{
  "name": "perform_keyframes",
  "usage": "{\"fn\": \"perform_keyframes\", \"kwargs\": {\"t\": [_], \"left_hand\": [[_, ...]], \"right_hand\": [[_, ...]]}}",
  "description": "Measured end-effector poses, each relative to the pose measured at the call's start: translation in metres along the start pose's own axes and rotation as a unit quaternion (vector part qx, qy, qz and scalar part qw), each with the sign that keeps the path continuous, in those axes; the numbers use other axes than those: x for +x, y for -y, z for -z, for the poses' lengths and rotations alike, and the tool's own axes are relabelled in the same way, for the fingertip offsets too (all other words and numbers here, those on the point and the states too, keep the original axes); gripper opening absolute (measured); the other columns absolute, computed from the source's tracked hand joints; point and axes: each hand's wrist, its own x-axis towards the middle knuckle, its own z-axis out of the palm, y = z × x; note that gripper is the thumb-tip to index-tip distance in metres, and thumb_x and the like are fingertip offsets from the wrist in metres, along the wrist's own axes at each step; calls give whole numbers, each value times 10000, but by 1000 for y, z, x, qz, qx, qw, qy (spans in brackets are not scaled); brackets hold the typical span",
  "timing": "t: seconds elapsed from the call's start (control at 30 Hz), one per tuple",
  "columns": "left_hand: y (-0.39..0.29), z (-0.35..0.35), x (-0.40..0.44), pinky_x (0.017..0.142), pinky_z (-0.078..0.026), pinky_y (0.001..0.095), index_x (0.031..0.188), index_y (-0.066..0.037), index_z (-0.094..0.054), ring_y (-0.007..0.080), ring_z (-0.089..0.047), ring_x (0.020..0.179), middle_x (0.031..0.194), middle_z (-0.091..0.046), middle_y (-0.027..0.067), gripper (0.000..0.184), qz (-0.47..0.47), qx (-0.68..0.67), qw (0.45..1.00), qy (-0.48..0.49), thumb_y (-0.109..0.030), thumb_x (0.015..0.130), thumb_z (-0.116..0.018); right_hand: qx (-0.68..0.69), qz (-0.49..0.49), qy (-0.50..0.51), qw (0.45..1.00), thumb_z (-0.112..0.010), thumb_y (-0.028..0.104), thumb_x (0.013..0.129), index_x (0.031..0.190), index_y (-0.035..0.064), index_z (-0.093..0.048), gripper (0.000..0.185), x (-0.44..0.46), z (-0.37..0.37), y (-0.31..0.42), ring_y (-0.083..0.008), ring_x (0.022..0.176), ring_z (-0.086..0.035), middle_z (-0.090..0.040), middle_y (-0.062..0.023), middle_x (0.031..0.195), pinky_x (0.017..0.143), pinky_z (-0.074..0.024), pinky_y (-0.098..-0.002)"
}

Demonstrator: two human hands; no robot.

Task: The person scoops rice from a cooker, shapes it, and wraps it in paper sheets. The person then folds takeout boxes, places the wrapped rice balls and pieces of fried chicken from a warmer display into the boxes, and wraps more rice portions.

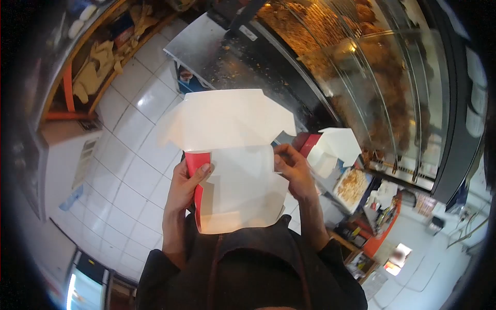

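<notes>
A flat-opened cardboard takeaway box [243, 181], white inside and red outside, is held up in front of my torso. Its wide upper flap [230, 116] stretches away from me, and its left side panel is folded up, showing red. My left hand [185, 185] grips that red panel, thumb on top and fingers behind. On the opposite edge, my right hand [293, 166] pinches the white side panel; its fingertips are partly hidden by the card. Beyond my right hand stands a second red and white box [336, 147] with its lid up.
A glass-fronted heated cabinet [372, 88] with browned food rises at upper right. Beside it runs a metal counter [204, 44] scattered with crumbs. A tray of pale chopped food [351, 188] sits at right. Wooden shelving [95, 72] lines the left, above white floor tiles [129, 175].
</notes>
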Motion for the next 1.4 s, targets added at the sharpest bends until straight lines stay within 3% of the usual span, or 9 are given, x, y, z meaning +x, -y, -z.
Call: {"fn": "perform_keyframes", "kwargs": {"t": [0.23, 0.4, 0.53, 0.73, 0.8, 0.9, 1.0, 1.13, 1.4], "left_hand": [[-23, -19, 18, 775, -515, 248, 1196, 2, -619, 86, -618, 853, 976, -669, 3, 359, 25, 5, 999, 28, -307, 1017, -647], [-56, -56, 28, 590, -439, 230, 878, -50, -740, 31, -572, 653, 744, -664, -39, 435, 14, 105, 994, 12, -409, 1051, -565], [-43, -41, 65, 598, -453, 214, 930, -55, -740, 15, -582, 662, 776, -687, -27, 383, 20, 122, 985, 122, -370, 1058, -564], [-49, -52, 88, 693, -520, 230, 1106, -58, -717, 50, -640, 778, 920, -708, -8, 350, 83, 190, 966, 156, -363, 1064, -549], [-46, -50, 91, 943, -494, 308, 1232, -4, -662, 160, -648, 1017, 1118, -707, 89, 318, -232, 359, 902, -63, -236, 1023, -595], [-65, -90, 26, 1014, -457, 338, 1251, 12, -649, 194, -643, 1076, 1125, -708, 111, 390, -299, 411, 860, 38, -221, 941, -686], [-67, -117, -8, 941, -509, 366, 1250, -39, -656, 246, -681, 1063, 1115, -711, 160, 540, -200, 505, 797, 265, -263, 795, -839], [-35, -113, -8, 775, -560, 308, 1260, -42, -649, 205, -721, 895, 1119, -715, 119, 556, 65, 428, 878, 204, -304, 815, -855], [-32, -136, -8, 710, -521, 281, 1212, -32, -687, 146, -658, 791, 913, -713, 91, 318, -8, 485, 826, 286, -236, 968, -693]], "right_hand": [[5, 70, -6, 998, -776, 183, 921, 1007, -11, -703, 225, -4, 20, -17, -89, 796, -636, -717, -53, 887, 745, -510, -242], [107, 116, -54, 986, -803, 110, 884, 941, 7, -684, 167, -18, 28, -34, -106, 787, -674, -734, -84, 885, 724, -544, -255], [178, 267, -64, 945, -721, 15, 929, 1159, 28, -613, 255, -32, 23, -34, -140, 883, -677, -739, -124, 987, 796, -549, -269], [-169, 173, -62, 968, -636, 171, 1009, 1306, 91, -601, 309, -49, 50, -11, -186, 921, -689, -726, -134, 1051, 818, -534, -358], [-111, 193, -102, 970, -682, 198, 983, 1241, 55, -645, 297, -50, 55, -25, -185, 912, -698, -744, -126, 996, 811, -531, -330], [-58, 170, -143, 973, -691, 158, 968, 1191, -1, -662, 275, -58, 59, -29, -155, 863, -687, -749, -113, 946, 775, -527, -285], [-75, 205, -133, 967, -685, 162, 977, 1185, 2, -649, 265, -52, 53, -35, -132, 813, -670, -739, -103, 901, 743, -523, -262], [57, 193, -120, 972, -655, 157, 1007, 1140, -3, -638, 208, -57, 58, -42, -101, 801, -650, -724, -80, 917, 728, -529, -260], [65, 202, -144, 966, -632, 175, 1026, 1111, 7, -647, 189, -54, 75, -50, -123, 888, -656, -704, -51, 994, 809, -547, -304]]}}
